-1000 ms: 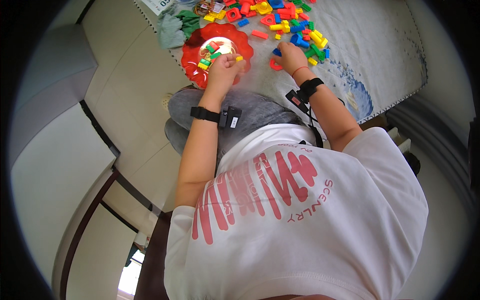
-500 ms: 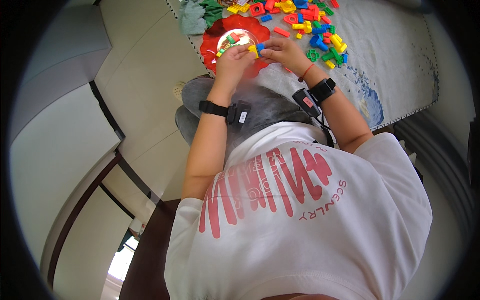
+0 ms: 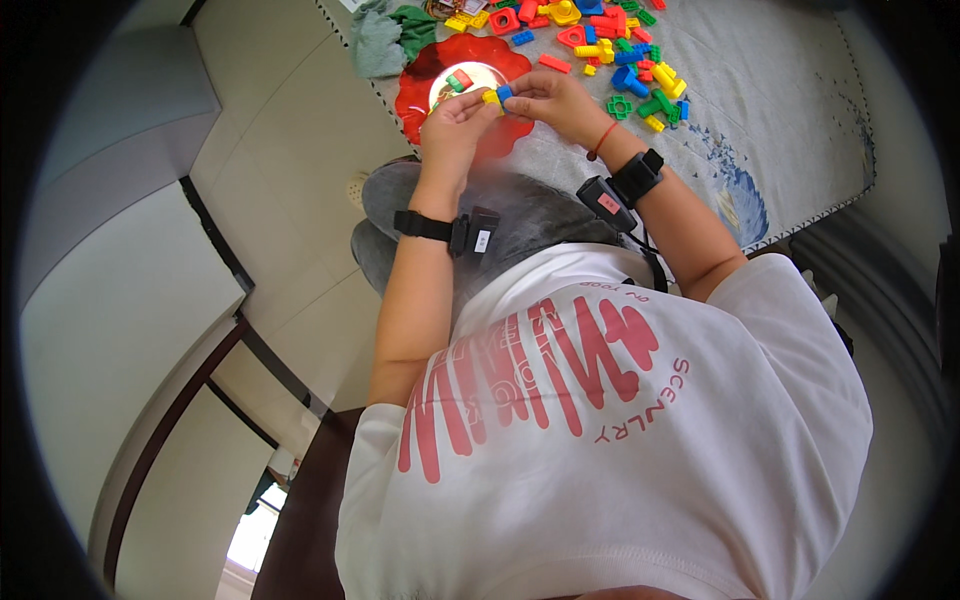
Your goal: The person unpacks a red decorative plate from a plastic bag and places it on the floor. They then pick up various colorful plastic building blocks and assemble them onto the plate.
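Over the red scalloped plate [image 3: 412,92], my two hands meet with small toy building bricks pinched between the fingertips. My left hand [image 3: 455,128] is closed on a yellow brick [image 3: 490,97]. A blue brick [image 3: 505,93] sits in the pinch of my right hand [image 3: 562,104], touching the yellow one; whether they are locked together is too small to tell. On the plate's shiny middle lies a red and green brick piece [image 3: 459,80], just beyond my left fingers.
Several loose coloured bricks, nuts and bolts, among them a green cross-shaped piece [image 3: 619,106], are spread on the grey tablecloth [image 3: 790,110] right of the plate. A red brick [image 3: 554,63] lies near its rim. Green cloths [image 3: 378,45] lie at the far left corner.
Both hands have shifted slightly left in the picture, along with the scene. The yellow and blue bricks now look more squarely lined up against each other.
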Available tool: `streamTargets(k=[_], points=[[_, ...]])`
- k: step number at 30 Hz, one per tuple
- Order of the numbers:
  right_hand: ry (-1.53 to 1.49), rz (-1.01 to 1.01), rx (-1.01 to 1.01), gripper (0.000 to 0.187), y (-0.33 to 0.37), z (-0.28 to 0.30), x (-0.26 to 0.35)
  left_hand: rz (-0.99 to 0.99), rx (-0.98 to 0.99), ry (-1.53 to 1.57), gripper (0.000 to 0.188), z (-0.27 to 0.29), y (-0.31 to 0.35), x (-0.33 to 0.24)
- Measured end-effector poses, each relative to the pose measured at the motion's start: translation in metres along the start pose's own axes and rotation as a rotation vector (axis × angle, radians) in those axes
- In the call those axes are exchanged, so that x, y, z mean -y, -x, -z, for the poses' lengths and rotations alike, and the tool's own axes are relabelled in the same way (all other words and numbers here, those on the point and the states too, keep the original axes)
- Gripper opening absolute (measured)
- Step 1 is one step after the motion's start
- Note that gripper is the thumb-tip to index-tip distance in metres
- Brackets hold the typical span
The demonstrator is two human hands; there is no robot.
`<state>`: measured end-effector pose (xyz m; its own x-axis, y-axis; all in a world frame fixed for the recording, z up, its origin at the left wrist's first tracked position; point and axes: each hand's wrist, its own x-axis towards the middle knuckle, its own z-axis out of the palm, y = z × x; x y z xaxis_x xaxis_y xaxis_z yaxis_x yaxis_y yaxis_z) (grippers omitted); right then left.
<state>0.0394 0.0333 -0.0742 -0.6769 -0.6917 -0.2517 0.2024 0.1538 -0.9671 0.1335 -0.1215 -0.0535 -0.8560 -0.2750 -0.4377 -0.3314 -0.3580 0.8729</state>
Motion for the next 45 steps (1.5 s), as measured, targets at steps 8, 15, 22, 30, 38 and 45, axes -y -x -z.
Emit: streamTargets(k=[8,15,22,30,38,45], points=[[-0.036,-0.155,0.115,0.022,0.001,-0.008,0.018,0.054,0.062,-0.057,0.031,0.011,0.010,-0.014],[0.115,-0.148,0.137,0.034,-0.004,-0.023,0.013,0.097,0.037,-0.170,0.033,0.031,0.002,0.002],[0.629,0.208,-0.310,0.018,-0.053,0.016,-0.023,-0.032,-0.060,-0.291,0.035,0.044,-0.017,0.012],[1.273,0.166,-0.344,0.035,-0.093,0.042,-0.021,-0.061,-0.043,-0.273,0.031,0.036,-0.028,0.012],[1.362,0.277,-0.195,0.026,-0.091,0.047,-0.032,-0.087,0.046,-0.393,0.024,0.022,-0.040,0.012],[1.109,0.127,-0.289,0.029,-0.093,0.058,-0.021,-0.109,0.046,-0.349,0.026,0.016,-0.035,0.004]])
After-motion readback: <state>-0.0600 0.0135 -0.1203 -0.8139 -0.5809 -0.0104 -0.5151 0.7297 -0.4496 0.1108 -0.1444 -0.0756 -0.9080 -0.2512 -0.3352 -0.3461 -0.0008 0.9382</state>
